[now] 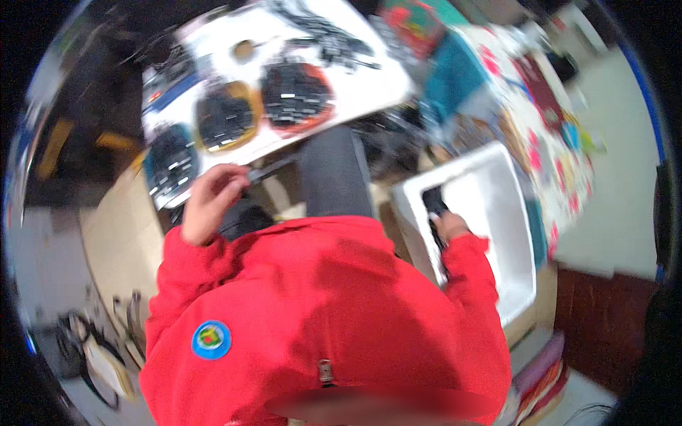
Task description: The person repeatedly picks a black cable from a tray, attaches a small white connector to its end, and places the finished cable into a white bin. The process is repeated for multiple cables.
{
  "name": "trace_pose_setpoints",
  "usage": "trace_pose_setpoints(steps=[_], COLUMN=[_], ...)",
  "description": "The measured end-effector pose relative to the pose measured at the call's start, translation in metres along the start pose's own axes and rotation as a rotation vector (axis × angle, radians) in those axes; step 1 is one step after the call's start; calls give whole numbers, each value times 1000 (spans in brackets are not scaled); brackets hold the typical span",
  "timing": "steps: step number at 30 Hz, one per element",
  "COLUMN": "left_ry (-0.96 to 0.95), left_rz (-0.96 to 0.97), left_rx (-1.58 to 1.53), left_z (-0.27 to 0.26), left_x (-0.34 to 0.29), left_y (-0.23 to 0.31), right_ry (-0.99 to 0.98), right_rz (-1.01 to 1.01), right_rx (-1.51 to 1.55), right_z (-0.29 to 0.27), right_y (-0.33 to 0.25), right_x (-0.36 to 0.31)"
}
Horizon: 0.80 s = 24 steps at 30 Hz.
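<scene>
Right hand (451, 225): reaching into a white, open rectangular box (490, 192) with raised walls, near the box's left wall. Fingers partly hidden and blurred; whether they are closed or merely resting cannot be told.

Black, narrow object (433, 199): inside the box, along its left wall. It lies at the right hand's fingertips and shows beyond them toward the box's far left corner; exact shape and number of pieces unclear.

Left hand (213, 199): raised just off the near left corner of a white desk (380, 82). Fingers bent, thumb drawn toward the forefinger; whether they pinch anything cannot be told.

Slim, straight grey bar (275, 169): just past the left fingertips, extending rightward by the desk's near edge; blurred, contact uncertain.

Three rounded trays, each filled with small black pieces, in a row along the desk's near edge: teal-rimmed tray (148, 172) by the near left corner; yellow-rimmed tray (253, 106) in the middle; red-rimmed tray (329, 99) rightmost.

Loose black strips (334, 42): toward the desk's far edge.

Small, round brown item (244, 50): behind the yellow-rimmed tray.

White cloth with pink flowers (579, 170): beyond the box's right wall.
</scene>
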<state>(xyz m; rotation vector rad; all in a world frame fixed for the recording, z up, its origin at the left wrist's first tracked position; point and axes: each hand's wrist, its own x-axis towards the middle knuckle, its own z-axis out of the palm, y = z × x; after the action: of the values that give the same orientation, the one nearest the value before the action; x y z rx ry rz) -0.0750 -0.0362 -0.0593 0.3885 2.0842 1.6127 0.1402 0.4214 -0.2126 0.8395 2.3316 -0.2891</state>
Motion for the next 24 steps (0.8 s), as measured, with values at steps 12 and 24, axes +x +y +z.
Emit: trace_pose_setpoints(steps=[12,24], left_ry=[918,974], left_rz=[170,-25], left_rx=[1111,1093], left_z=[-94,-113], left_x=[46,74], left_y=[-19,-32], right_ry=[530,610], right_rz=[-823,-752], right_rx=[136,46], right_z=[-149,-166], right_y=[-208,-461], right_x=[-95,-45])
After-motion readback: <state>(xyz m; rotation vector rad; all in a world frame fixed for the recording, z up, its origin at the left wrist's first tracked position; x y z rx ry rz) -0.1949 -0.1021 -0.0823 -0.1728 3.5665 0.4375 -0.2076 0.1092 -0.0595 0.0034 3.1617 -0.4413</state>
